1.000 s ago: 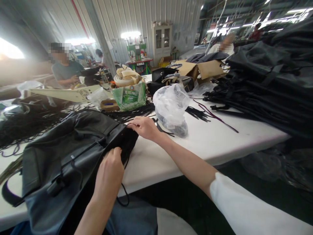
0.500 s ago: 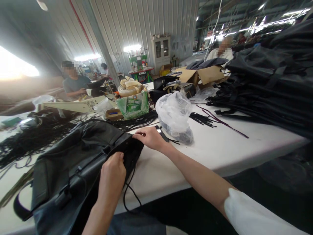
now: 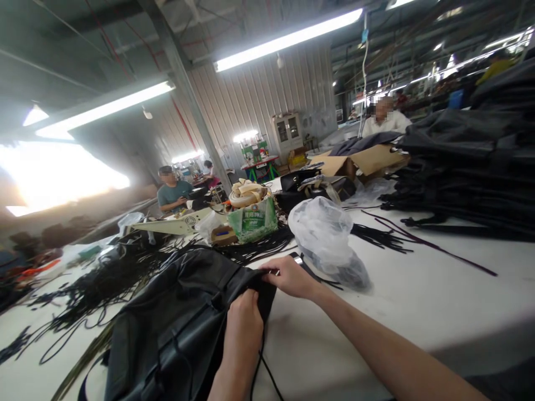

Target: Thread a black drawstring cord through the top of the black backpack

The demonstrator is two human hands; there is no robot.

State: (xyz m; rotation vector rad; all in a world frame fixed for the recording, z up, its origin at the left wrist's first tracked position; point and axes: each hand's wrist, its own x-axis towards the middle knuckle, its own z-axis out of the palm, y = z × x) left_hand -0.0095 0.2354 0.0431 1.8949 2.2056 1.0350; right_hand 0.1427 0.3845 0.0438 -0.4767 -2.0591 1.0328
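A black backpack [image 3: 184,312] lies on the white table, its open end turned toward the right. My left hand [image 3: 244,320] is closed on the near side of that opening, the fingertips partly hidden by the fabric. At the far corner of the same edge, my right hand [image 3: 288,275] pinches the backpack's rim between thumb and fingers. A thin black cord [image 3: 267,373] hangs below the opening. Just beyond my right hand lies a dark flat object with a bright patch [image 3: 297,259], beside a clear plastic bag [image 3: 324,239] with dark contents.
Loose black cords [image 3: 112,278] spread over the left of the table [image 3: 422,301]. Behind stand a green box [image 3: 253,220] holding rolled tape and an open cardboard box [image 3: 363,161]. Black bags [image 3: 472,172] are piled at right. Co-workers sit farther back.
My view has tilted up, so the table, backpack and hands appear shifted right and lower. Both hands keep their hold on the backpack's edge.
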